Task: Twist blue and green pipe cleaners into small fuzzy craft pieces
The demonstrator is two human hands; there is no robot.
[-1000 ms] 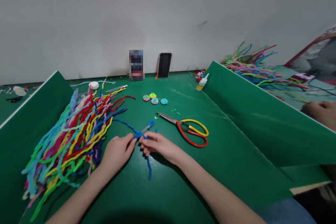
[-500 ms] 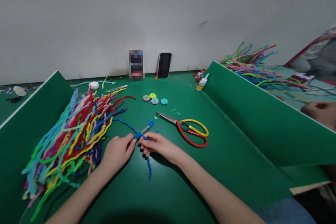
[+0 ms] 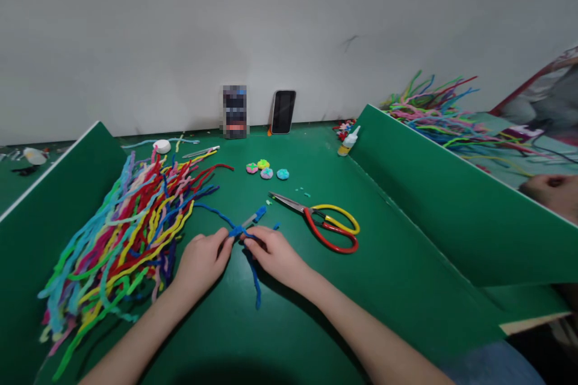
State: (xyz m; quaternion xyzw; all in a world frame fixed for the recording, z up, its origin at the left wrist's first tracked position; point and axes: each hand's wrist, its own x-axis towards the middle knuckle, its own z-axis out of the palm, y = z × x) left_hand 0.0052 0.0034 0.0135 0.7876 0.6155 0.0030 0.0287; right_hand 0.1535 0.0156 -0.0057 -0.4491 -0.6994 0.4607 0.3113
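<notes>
Now the right hand (image 3: 273, 252) sits fingertips closer, pinching blue fuzzy wire (image 3: 237, 231) with the left hand (image 3: 205, 258), scissors (image 3: 316, 216) nearby.

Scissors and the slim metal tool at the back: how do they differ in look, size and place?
The scissors have looped red and yellow handles; the slim metal tool is plain silver, with no loops. The scissors look clearly larger and wider than the metal tool. The scissors lie beyond the right hand, while the metal tool lies by the far end of the fuzzy stem pile. Both rest on the green table, held by neither hand.
</notes>
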